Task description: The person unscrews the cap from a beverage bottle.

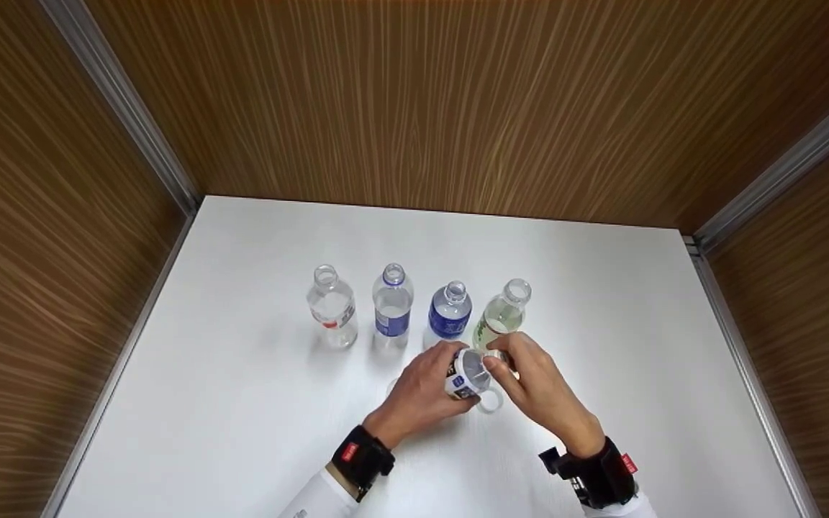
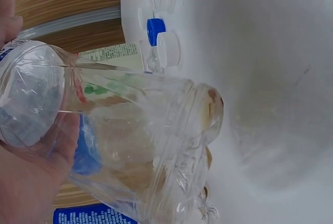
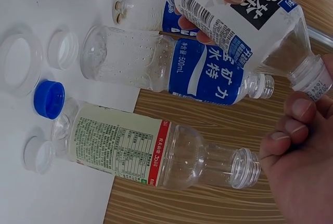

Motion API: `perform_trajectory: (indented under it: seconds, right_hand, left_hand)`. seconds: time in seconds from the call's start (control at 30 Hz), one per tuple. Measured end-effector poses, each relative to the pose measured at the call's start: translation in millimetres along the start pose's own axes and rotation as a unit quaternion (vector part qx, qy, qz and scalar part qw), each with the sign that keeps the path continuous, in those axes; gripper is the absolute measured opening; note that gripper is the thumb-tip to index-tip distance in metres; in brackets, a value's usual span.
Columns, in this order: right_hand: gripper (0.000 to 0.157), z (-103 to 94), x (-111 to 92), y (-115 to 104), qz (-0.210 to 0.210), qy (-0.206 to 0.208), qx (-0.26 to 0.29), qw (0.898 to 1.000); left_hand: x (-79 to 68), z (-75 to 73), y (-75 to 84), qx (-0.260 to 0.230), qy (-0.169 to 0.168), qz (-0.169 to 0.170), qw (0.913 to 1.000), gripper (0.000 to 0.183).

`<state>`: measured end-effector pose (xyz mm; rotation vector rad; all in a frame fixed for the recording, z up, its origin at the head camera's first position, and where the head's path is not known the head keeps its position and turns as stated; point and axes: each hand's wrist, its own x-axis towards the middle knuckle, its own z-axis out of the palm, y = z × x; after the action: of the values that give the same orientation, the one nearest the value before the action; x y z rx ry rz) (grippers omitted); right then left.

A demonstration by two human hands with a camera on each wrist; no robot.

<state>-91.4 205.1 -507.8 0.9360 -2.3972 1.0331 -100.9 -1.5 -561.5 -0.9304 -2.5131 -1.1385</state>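
Observation:
My left hand [image 1: 420, 392] grips a clear plastic bottle [image 1: 466, 375] with a white, black and blue label round its middle, holding it tilted above the table. At the bottle's neck, the thumb and fingers of my right hand [image 1: 540, 388] pinch the white cap [image 3: 314, 79], which is on the mouth in the right wrist view. Just behind the hands stands a capless bottle with a pale green label [image 3: 119, 143]. Beside it is a capless blue-labelled bottle [image 1: 450, 314].
Further left stand another blue-labelled bottle [image 1: 393, 309] and a clear bottle with a red mark [image 1: 333, 309], both capless. Loose caps lie on the white table [image 1: 242, 403] near the hands: a blue cap [image 3: 49, 99] and several white ones. Wood-grain panels [image 1: 414, 108] enclose the back and sides.

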Motion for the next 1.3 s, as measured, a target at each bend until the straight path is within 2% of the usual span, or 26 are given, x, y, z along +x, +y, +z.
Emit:
perform_trajectory:
  seconds: [0.43, 0.6, 0.73, 0.9, 1.03, 1.3]
  right_hand:
    - [0.017, -4.6, 1, -3, 0.001, -0.038, -0.005, 0.999]
    - [0.017, -4.5, 0, -4, 0.008, -0.035, -0.004, 0.999]
    - [0.014, 0.2, 0, -4, 0.04, -0.001, -0.013, 0.999]
    - [0.012, 10.5, 1, -4, 0.084, 0.075, -0.063, 0.992]
    - [0.012, 14.0, 1, -4, 0.074, 0.105, -0.081, 0.988]
    - [0.013, 10.3, 0, -3, 0.02, 0.073, -0.062, 0.995]
  left_hand:
    - [-1.7, 1.0, -2.6, -0.013, 0.001, 0.0, 0.9999, 0.069]
    - [-1.5, 1.9, -1.9, -0.012, -0.003, -0.004, 0.9999, 0.069]
    - [-0.3, 3.3, 0.1, 0.001, 0.004, -0.01, 0.9999, 0.069]
    - [1.3, 5.3, 3.4, 0.057, 0.021, 0.006, 0.9981, 0.067]
    - [2.3, 5.8, 4.9, 0.072, 0.028, 0.017, 0.9969, 0.067]
    - [1.9, 2.7, 4.1, 0.022, 0.007, 0.011, 0.9997, 0.068]
